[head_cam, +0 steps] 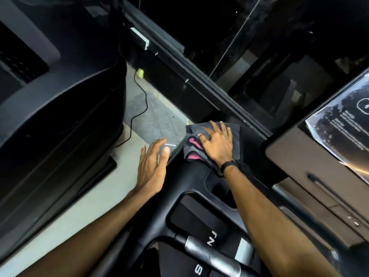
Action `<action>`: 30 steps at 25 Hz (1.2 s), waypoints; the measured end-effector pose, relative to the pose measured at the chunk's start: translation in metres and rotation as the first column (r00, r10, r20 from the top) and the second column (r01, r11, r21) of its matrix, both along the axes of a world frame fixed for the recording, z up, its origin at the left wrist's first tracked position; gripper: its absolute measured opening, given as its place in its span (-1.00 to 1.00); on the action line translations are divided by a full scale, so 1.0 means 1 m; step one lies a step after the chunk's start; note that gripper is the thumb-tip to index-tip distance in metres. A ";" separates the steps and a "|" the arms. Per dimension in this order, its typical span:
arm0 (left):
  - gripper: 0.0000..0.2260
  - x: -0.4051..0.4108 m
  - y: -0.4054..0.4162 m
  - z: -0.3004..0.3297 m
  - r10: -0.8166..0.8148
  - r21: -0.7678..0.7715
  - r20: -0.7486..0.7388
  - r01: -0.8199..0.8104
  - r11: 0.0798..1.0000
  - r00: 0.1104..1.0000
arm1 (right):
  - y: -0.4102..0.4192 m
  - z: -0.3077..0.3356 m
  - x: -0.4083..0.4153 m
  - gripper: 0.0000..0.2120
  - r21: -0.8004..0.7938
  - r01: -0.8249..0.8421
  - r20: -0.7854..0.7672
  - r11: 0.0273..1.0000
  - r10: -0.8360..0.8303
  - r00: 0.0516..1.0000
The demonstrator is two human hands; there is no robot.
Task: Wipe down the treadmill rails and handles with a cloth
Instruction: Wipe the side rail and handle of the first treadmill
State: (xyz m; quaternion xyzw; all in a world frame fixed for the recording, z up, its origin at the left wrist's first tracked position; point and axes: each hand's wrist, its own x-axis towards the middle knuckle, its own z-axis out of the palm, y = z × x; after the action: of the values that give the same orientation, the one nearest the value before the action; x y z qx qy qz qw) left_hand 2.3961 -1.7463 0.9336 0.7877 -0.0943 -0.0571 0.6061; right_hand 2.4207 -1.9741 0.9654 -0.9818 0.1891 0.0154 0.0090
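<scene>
the grey cloth (212, 144) with pink folds lies on the black treadmill console (191, 176), its lower part hidden under the right hand (218, 145), which presses it flat with fingers spread. at nine o'clock, just beside it, the left hand (152, 168) hovers empty with fingers straight. a silver handle (211, 254) at six o'clock is cut off.

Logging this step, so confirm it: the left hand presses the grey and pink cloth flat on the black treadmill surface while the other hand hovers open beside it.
Wrong hand. The head view shows the right hand pressing the grey and pink cloth flat on the black treadmill surface, while the left hand hovers open beside it, holding nothing.
</scene>
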 end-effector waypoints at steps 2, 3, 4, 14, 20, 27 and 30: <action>-0.34 0.003 0.016 -0.003 0.009 0.042 -0.011 -0.008 0.999 1.000 | 0.030 -0.001 -0.011 -0.58 0.011 -0.118 -0.012 0.993 0.118 0.993; -0.34 0.004 0.022 -0.002 0.026 0.054 -0.019 -0.025 0.998 0.999 | 0.043 -0.001 -0.014 -0.59 0.022 -0.164 -0.018 0.986 0.164 0.986; -0.33 0.003 0.027 0.001 0.045 0.058 -0.026 -0.044 0.997 0.999 | 0.053 -0.001 -0.016 -0.59 0.031 -0.204 -0.029 0.979 0.205 0.978; -0.29 -0.046 0.064 0.015 0.150 0.139 -0.027 -0.145 0.980 0.988 | 0.169 -0.004 -0.076 -0.64 0.248 -0.475 -0.122 0.844 0.513 0.849; -0.56 -0.092 0.093 0.026 0.164 0.273 -0.013 -0.154 0.949 0.986 | 0.199 -0.003 -0.118 -0.71 0.321 -0.588 -0.027 0.743 0.628 0.778; -0.46 -0.150 0.119 0.028 0.218 0.308 -0.058 -0.190 0.932 0.974 | 0.215 -0.002 -0.156 -0.84 0.323 -0.700 0.110 0.638 0.709 0.697; -0.29 -0.172 0.126 0.027 0.239 0.296 -0.099 -0.201 0.934 0.966 | 0.217 -0.004 -0.165 -0.81 0.344 -0.719 0.155 0.604 0.719 0.678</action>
State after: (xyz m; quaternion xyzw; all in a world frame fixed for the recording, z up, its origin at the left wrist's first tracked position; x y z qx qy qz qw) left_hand 2.2239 -1.6206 0.9611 0.8663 0.0444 -0.0540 0.4946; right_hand 2.2561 -1.7573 0.9619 -0.9534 -0.2275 0.0534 0.1906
